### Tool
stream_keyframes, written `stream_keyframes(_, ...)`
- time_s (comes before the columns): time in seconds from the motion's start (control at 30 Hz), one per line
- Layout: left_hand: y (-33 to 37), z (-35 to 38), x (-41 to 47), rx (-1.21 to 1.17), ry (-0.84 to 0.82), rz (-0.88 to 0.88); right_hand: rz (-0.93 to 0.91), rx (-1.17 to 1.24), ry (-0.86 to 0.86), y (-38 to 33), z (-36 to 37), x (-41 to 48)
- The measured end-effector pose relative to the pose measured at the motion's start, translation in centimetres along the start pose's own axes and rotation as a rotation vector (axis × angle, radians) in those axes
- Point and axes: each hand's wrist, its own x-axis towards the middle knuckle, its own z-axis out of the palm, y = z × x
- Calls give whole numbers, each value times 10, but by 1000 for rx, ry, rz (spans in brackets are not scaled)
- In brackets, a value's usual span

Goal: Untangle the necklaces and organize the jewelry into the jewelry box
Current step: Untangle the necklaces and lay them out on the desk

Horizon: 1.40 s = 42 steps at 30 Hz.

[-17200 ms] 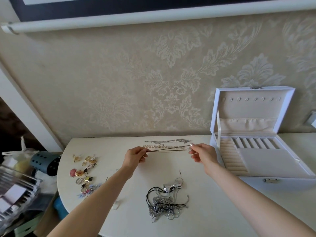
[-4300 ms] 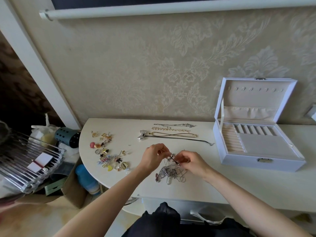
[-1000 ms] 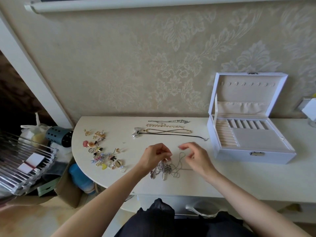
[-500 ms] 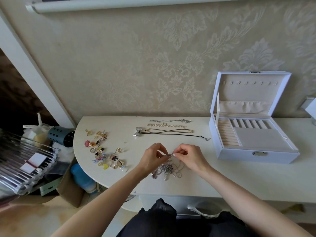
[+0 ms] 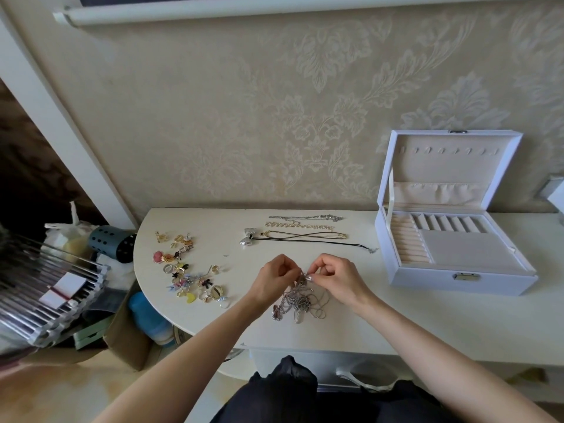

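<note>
A tangle of silver chains (image 5: pixel 300 302) lies on the white table (image 5: pixel 396 319) in front of me. My left hand (image 5: pixel 274 277) and my right hand (image 5: pixel 334 276) meet just above it, each pinching a strand at the top of the tangle. Behind them several freed necklaces lie in straight rows: a silver chain (image 5: pixel 305 217), a gold link chain (image 5: pixel 299 225), a thin gold chain (image 5: pixel 308 234) and a black cord with a silver bow pendant (image 5: pixel 249 238). The white jewelry box (image 5: pixel 457 279) stands open at the right, its beige compartments bare.
Several small earrings, rings and charms (image 5: pixel 189 270) are scattered on the table's left part. Off the left edge are a clear ribbed rack (image 5: pixel 45 288), a dark blue perforated cup (image 5: pixel 113 244) and a cardboard box (image 5: pixel 128 334). Patterned wallpaper backs the table.
Since a second ago my right hand has closed in from the right and both hands now pinch the chains close together. Earlier a black cord necklace was laid in the row at the back.
</note>
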Motion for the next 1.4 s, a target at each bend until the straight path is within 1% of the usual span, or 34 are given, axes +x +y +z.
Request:
stream_keyframes(0.17, -3, -4, 2, 42, -27, -28, -3, 55, 28, 0, -1, 3)
stream_keyframes(0.3, -2, -6, 1, 154, -48, -27, 4, 74, 41, 2, -1, 3)
stream_keyframes(0.37, 0, -7, 0, 152, -71, -33, -5, 92, 41, 1, -1, 3)
stream_keyframes(0.43, 3, -6, -1, 169, -129, -1, -14, 108, 29, -1, -2, 3)
stream_keyframes(0.5, 3, -5, -1, 207, -148, 68, -24, 116, 11, -2, -2, 3)
stream_keyframes(0.67, 2, -2, -2, 146, -55, 127, -36, 144, -2, -5, -1, 4)
stream_keyframes(0.87, 5, -3, -2, 117, -40, 124, -5, 92, 15, -1, 0, 7)
stream_keyframes(0.97, 4, -5, -3, 54, -10, 98, 12, 91, 18, 2, 1, 7)
stream_keyframes(1.07, 3, -5, -4, 17, -40, 42, 0, 97, 1, 2, 1, 6)
stream_keyframes(1.17, 2, -2, -3, 91, -74, 51, -35, 116, -43, 0, 2, 5)
stream_keyframes(1.27, -2, 3, 0, 219, -37, 93, -60, 152, -81, -4, 1, 4)
stream_keyframes(1.4, -4, 5, 2, 263, -2, 121, -82, 195, -109, -9, 1, 4)
